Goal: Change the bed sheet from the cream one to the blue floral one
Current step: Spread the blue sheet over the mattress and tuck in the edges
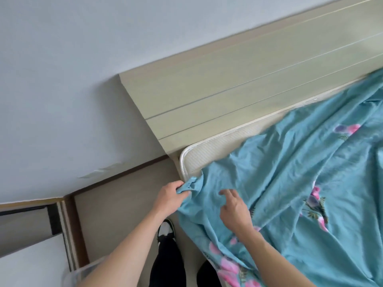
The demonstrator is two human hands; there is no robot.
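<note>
Sheet corner [187, 186] in left hand [167, 196]

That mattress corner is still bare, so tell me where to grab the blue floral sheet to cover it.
Grip the bunched corner of the blue floral sheet, where the left hand already pinches it, coming from the bed's outer side. It lies just short of the bare mattress corner.

No text, label, brand, number or sign showing legibly anywhere in the head view.
</note>
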